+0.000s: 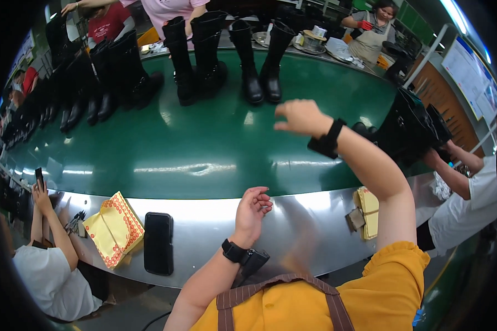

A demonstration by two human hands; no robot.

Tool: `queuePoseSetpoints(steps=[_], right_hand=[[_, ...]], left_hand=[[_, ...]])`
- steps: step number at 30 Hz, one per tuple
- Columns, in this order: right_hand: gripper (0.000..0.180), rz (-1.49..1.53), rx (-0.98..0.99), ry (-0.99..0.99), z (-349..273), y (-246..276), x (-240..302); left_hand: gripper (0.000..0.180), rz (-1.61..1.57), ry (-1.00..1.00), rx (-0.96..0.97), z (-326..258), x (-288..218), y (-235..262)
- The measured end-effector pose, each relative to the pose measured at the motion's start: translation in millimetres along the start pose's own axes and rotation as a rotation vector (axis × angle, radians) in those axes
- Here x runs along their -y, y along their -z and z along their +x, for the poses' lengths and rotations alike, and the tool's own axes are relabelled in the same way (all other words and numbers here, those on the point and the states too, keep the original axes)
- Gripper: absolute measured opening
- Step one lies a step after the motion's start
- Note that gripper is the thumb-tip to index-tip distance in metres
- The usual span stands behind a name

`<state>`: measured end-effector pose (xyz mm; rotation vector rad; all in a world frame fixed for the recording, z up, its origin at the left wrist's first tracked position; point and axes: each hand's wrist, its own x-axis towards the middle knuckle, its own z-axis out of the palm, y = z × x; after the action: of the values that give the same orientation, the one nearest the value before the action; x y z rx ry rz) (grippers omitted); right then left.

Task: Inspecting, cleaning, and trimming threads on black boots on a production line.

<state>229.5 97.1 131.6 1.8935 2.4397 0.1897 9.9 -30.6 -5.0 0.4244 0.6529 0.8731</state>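
Observation:
My left hand hovers over the shiny metal ledge with loosely curled fingers, holding nothing. A black band sits on its wrist. My right hand is raised over the green conveyor belt, fingers bent, empty, with a black wrist strap. It is nearest to a pair of tall black boots standing upright on the belt's far side.
More black boots line the belt's far edge to the left. A black phone and a yellow dotted cloth lie on the ledge at left; yellow pads lie at right. A person at right holds a black boot. Other workers sit around.

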Motion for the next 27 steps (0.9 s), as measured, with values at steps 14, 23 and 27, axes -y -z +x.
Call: queuePoseSetpoints(steps=[14, 23, 27], right_hand=[[0.068, -0.401, -0.4, -0.749, -251, 136, -131], [0.067, 0.06, -0.223, -0.899, -241, 103, -209], [0.053, -0.07, -0.49, -0.662, -217, 136, -135]], left_hand=[[0.029, 0.057, 0.071, -0.008, 15, 7, 16], [0.019, 0.185, 0.066, 0.048, 8, 6, 8], [0.029, 0.426, 0.018, 0.127, 8, 8, 4]])
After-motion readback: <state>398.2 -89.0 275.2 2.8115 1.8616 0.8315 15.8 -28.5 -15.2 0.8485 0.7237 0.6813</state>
